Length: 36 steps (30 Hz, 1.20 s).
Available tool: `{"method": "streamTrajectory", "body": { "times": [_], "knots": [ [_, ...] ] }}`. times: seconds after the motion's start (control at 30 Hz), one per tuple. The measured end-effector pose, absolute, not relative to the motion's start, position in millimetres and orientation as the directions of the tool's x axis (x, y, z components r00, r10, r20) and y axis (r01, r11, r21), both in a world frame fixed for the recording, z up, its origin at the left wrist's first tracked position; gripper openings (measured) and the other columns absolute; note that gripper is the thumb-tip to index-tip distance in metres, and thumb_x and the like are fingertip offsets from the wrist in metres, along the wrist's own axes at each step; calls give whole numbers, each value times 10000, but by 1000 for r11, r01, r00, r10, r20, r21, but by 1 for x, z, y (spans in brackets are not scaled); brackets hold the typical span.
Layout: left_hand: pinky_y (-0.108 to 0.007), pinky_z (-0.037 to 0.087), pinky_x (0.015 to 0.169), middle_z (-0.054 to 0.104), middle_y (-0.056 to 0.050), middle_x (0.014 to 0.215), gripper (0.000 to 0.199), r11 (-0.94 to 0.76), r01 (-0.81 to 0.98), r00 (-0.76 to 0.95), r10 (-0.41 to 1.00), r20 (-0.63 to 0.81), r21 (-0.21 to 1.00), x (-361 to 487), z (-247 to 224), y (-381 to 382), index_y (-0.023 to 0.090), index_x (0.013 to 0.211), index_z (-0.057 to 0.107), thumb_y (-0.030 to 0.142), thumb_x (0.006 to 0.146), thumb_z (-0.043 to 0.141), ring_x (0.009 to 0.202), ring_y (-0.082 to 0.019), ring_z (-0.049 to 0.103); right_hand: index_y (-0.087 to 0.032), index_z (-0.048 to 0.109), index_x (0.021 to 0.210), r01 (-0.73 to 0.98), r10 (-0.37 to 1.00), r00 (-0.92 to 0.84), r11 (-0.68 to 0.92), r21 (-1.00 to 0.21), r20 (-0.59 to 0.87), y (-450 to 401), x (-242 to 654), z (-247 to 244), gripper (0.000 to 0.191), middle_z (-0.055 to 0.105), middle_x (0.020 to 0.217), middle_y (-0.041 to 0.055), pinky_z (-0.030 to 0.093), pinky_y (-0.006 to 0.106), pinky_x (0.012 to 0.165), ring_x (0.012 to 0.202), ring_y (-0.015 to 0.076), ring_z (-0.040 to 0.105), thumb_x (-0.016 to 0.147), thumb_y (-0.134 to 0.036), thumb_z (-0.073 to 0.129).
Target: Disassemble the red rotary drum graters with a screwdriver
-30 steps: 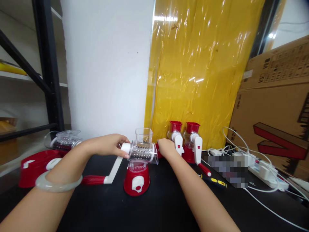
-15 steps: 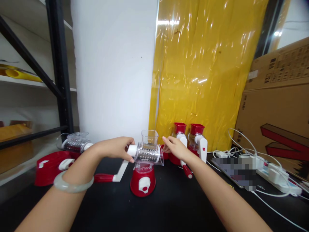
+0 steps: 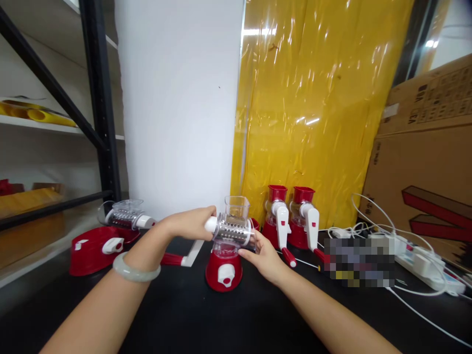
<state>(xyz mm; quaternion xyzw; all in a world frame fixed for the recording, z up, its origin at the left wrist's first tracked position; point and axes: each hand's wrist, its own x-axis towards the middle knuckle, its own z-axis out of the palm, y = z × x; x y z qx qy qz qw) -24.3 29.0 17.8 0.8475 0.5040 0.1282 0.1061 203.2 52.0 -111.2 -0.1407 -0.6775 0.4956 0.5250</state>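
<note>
Presently, the middle grater (image 3: 226, 247) stands upright on the black surface (image 3: 228, 324), between the two hands, with its red base (image 3: 223, 275) down and the white knob (image 3: 226, 275) toward the near side. The left hand (image 3: 196, 223) grasps the white hub (image 3: 211, 225) at the left end of the metal drum (image 3: 232, 232); some of its fingers are hidden, so I cannot tell how firmly it presses. The right hand (image 3: 263, 256) is curled around the right end of the clear housing (image 3: 250, 231), with fingers at the far side and thumb lower, at the near side.

To do this holding well, in my judgement, both hands should work along one line, the hub and the drum level, so that the base does not tilt. The right hand should steady the housing without squeezing hard, because thin clear plastic probably flexes. Its fingertips should also stay away from the rough drum, which may scratch.

The crank arm (image 3: 192, 253) slants down and left from the hub, and its red handle (image 3: 171, 259) lies beside the left forearm; it would be wise to leave room there, as a bump could twist the hub. The left grater (image 3: 92, 250) and the two graters at the far right (image 3: 282, 216) stand apart from the middle one.
</note>
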Motion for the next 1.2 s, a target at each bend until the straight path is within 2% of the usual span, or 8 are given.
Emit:
{"method": "streamTrajectory", "body": {
  "times": [0.07,0.2,0.37,0.47,0.7,0.9,1.07,1.2],
  "knots": [
    [-277,415,622,648,-36,909,408,-487,812,477,871,116,321,-23,19,28,170,1016,523,259,631,625,762,-208,602,-242,627,1173,-320,704,-421,475,-820,572,52,206,-109,462,691,1237,58,446,412,1058,1154,218,640,751,-309,803],
    [-279,419,646,625,-21,906,380,-512,791,505,855,113,336,-20,21,26,175,1020,500,263,668,617,774,-195,583,-197,697,1086,-191,713,-467,497,-847,524,47,214,-101,367,742,1115,69,490,428,1000,1051,241,687,757,-331,792],
    [-263,401,614,590,0,864,352,-524,757,537,839,86,391,-21,21,28,179,1005,479,262,687,603,737,-174,546,-171,732,1022,-78,688,-469,592,-802,554,40,217,-98,297,754,1053,79,484,436,993,1022,249,685,799,-366,746],
    [-252,391,598,588,4,857,354,-520,732,541,836,88,441,-22,17,32,183,1006,465,251,682,590,732,-173,549,-179,731,999,-101,696,-475,564,-819,538,40,215,-102,296,758,1005,73,498,442,964,974,247,694,835,-423,699],
    [-253,402,652,574,7,862,325,-558,643,585,800,134,524,-25,5,47,187,995,478,237,688,574,773,-177,543,-200,716,1049,-192,727,-435,502,-843,532,51,206,-110,356,746,1053,64,474,436,999,1056,254,671,845,-489,672],
    [-269,432,698,573,12,877,296,-546,580,577,799,169,605,-33,-7,53,191,1004,489,241,727,579,807,-176,545,-191,719,1016,-192,726,-428,508,-839,538,57,202,-112,332,750,1017,69,484,420,965,994,245,685,860,-478,662],
    [-261,488,615,548,28,813,235,-526,496,467,832,298,691,-29,-31,51,210,946,444,204,740,556,723,-153,561,-185,723,964,-217,744,-404,487,-846,532,56,200,-112,353,758,981,79,496,439,947,960,258,695,823,-507,690],
    [-253,511,517,516,44,784,231,-499,474,391,857,334,726,-24,-48,53,230,947,365,230,772,515,631,-133,563,-190,722,945,-242,767,-388,450,-859,511,56,198,-111,402,761,968,86,503,458,944,971,276,696,770,-552,721]
  ]
}}
